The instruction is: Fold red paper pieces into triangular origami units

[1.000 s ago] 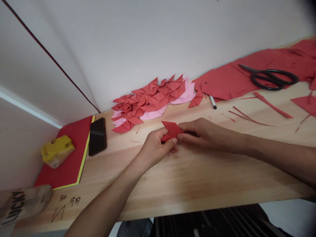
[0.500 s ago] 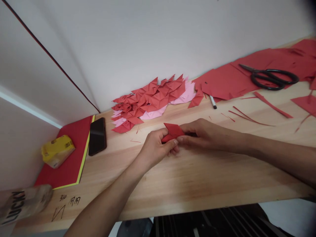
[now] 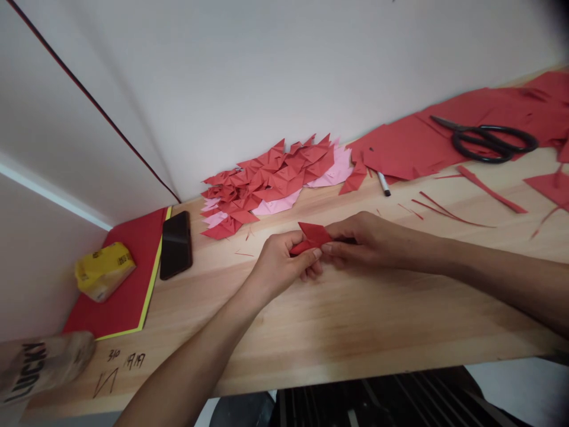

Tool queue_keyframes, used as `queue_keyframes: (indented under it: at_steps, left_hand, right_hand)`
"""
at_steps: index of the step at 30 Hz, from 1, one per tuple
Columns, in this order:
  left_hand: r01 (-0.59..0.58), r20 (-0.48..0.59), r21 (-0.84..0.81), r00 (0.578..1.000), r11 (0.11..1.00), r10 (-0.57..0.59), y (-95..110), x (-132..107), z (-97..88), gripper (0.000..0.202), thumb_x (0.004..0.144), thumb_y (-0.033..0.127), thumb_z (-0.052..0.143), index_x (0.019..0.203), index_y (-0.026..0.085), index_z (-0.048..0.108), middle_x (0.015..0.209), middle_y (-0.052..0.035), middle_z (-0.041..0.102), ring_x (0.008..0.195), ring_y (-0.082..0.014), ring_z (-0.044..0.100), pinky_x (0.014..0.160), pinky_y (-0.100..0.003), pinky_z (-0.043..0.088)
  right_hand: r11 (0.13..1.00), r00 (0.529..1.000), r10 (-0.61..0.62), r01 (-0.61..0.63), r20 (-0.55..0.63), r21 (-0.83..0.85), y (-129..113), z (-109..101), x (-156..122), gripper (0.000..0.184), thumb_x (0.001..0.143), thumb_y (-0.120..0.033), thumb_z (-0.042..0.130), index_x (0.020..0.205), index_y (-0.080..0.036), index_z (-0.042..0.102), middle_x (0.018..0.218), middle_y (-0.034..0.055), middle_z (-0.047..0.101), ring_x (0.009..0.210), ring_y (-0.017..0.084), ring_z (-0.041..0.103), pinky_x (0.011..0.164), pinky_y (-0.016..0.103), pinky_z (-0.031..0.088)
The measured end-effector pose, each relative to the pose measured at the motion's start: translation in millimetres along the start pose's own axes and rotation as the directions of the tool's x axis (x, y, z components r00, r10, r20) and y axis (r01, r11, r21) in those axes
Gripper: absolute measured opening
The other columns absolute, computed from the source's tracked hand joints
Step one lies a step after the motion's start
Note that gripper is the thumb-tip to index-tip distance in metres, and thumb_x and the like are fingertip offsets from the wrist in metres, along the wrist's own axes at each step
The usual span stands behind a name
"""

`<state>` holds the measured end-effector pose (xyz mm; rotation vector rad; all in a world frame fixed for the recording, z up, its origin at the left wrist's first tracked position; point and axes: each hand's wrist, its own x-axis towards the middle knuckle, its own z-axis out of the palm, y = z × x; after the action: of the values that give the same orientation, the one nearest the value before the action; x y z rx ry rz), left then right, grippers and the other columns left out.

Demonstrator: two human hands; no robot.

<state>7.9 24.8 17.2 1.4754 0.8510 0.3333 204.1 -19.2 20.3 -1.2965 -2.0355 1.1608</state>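
The folded red paper (image 3: 315, 235) sits between the two hands and should handle as light, thin and crisp, easily creased or torn, so its layered edges look the best hold. The left hand (image 3: 282, 258) is closed on its near left edge, thumb on top; the right hand (image 3: 362, 240) pinches its right end, thumb tip just beside the left thumb. One pointed corner juts free beyond the grip, toward the pile of folded pieces (image 3: 282, 181)

Dark phone (image 3: 176, 245) near yellow packet (image 3: 105, 271); LUCKY-marked container (image 3: 48, 365).
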Motion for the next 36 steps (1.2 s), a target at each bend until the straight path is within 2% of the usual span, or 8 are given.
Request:
queue_keyframes:
  at_steps: [6, 10, 13, 17, 20, 29, 36]
  left_hand:
    - [-0.024, -0.011, 0.039, 1.0, 0.999, 0.024, 0.3, -0.4, -1.0, 0.017, 0.083, 0.027, 0.062, 0.083, 0.011, 0.061, 0.058, -0.0003, 0.061, 0.049, -0.008, 0.055, 0.046, -0.017, 0.042]
    - [-0.02, -0.024, 0.068, 0.999, 0.997, 0.022, 1.7, -0.5, -2.1, 0.018, 0.082, 0.03, 0.063, 0.08, 0.012, 0.06, 0.055, 0.002, 0.058, 0.046, -0.0068, 0.051, 0.044, -0.016, 0.039]
    - [-0.033, -0.021, 0.071, 0.999, 0.997, 0.035, 1.1, -0.6, -2.5, 0.018, 0.082, 0.031, 0.062, 0.077, 0.013, 0.058, 0.055, 0.0022, 0.057, 0.047, -0.0069, 0.051, 0.044, -0.016, 0.038]
    - [-0.081, 0.021, 0.056, 0.997, 0.995, 0.08, -1.6, 0.4, -3.4, 0.02, 0.085, 0.033, 0.058, 0.08, 0.013, 0.057, 0.06, 0.0003, 0.059, 0.047, -0.0074, 0.051, 0.043, -0.017, 0.04]
    - [-0.076, 0.024, 0.048, 0.997, 0.996, 0.075, -2.3, 1.2, -4.0, 0.02, 0.085, 0.033, 0.058, 0.081, 0.013, 0.057, 0.061, -0.0004, 0.059, 0.047, -0.0078, 0.052, 0.043, -0.017, 0.041]
    - [-0.041, -0.007, 0.065, 0.999, 0.997, 0.041, 1.2, 0.1, -5.6, 0.02, 0.082, 0.03, 0.06, 0.072, 0.015, 0.054, 0.055, 0.0016, 0.057, 0.043, -0.0063, 0.048, 0.04, -0.016, 0.037]
    - [-0.052, 0.001, 0.067, 0.999, 0.996, 0.052, -1.9, 1.7, -5.3, 0.021, 0.083, 0.033, 0.06, 0.075, 0.015, 0.055, 0.056, 0.0015, 0.058, 0.044, -0.0069, 0.05, 0.04, -0.016, 0.038]
  right_hand:
    - [0.997, 0.999, -0.054, 0.054, -0.004, 0.059, -2.6, 1.1, -1.2, 0.03, 0.091, -0.032, 0.046, 0.089, -0.022, 0.074, 0.089, 0.0003, 0.074, 0.076, 0.016, 0.062, 0.067, 0.026, 0.043]
    - [1.0, 1.0, 0.0, 0.001, -0.031, 0.014, -3.3, 1.4, -1.3, 0.029, 0.089, -0.035, 0.048, 0.084, -0.021, 0.073, 0.076, 0.0004, 0.071, 0.069, 0.017, 0.06, 0.063, 0.027, 0.041]
    - [1.0, 0.999, 0.018, -0.018, -0.035, -0.001, -3.4, 1.9, -1.3, 0.026, 0.088, -0.031, 0.047, 0.082, -0.02, 0.07, 0.069, -0.0002, 0.066, 0.063, 0.015, 0.056, 0.059, 0.026, 0.038]
    - [1.0, 1.0, -0.025, 0.025, 0.004, 0.004, -1.0, 0.7, -0.1, 0.021, 0.088, -0.023, 0.045, 0.081, -0.018, 0.064, 0.07, -0.0006, 0.064, 0.061, 0.012, 0.056, 0.058, 0.024, 0.038]
    - [1.0, 1.0, -0.018, 0.018, 0.011, -0.002, 1.4, -0.7, 0.6, 0.022, 0.088, -0.024, 0.045, 0.075, -0.018, 0.061, 0.067, -0.0013, 0.063, 0.058, 0.011, 0.053, 0.056, 0.023, 0.036]
    - [0.999, 1.0, -0.006, 0.005, -0.022, -0.041, 0.3, 1.3, -0.6, 0.029, 0.09, -0.028, 0.043, 0.085, -0.019, 0.07, 0.065, -0.0025, 0.055, 0.057, 0.01, 0.043, 0.053, 0.023, 0.031]
    - [0.999, 0.999, 0.032, -0.032, 0.011, -0.007, -2.7, 0.1, -0.8, 0.025, 0.089, -0.028, 0.044, 0.081, -0.019, 0.065, 0.065, -0.0023, 0.056, 0.056, 0.011, 0.045, 0.052, 0.023, 0.031]
